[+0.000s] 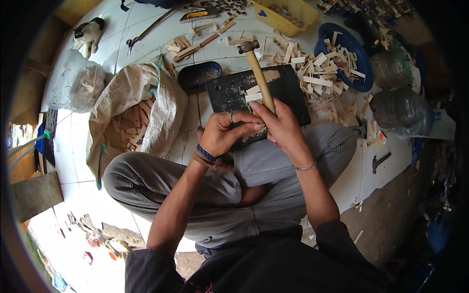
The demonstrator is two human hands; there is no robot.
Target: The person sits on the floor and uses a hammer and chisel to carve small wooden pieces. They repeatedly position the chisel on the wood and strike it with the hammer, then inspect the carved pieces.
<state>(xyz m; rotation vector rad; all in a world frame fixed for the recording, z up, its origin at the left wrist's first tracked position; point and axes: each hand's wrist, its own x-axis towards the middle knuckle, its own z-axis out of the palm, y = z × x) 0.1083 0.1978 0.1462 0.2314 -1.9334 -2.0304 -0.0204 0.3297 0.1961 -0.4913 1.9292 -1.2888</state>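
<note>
White floor tiles (pixel 73 156) spread around me, a pale sack (pixel 168 115) of wood pieces standing left of my grip. My right hand (pixel 283 126) is wrapped around the handle of a hammer (pixel 262 82), its head pointing away from me, over a black board (pixel 221 93); just left, my left hand (pixel 222 129) bends its fingers, though I cannot tell whether they pinch anything. Loose wood strips (pixel 317 81) heap beyond and right of my grip, beside a blue basin (pixel 366 84).

Floor (pixel 73 146) covered in white tiles. Black board (pixel 291 93) set near middle; dark blue oval tray (pixel 182 79) placed just beyond its far left corner. Pale wood pieces (pixel 316 81) heaped at board's right, beside blue basin (pixel 365 84). Open woven sack (pixel 171 107) stood at left. Yellow tub (pixel 283 25) placed farther off, small hammer (pixel 380 162) laid at right.
</note>
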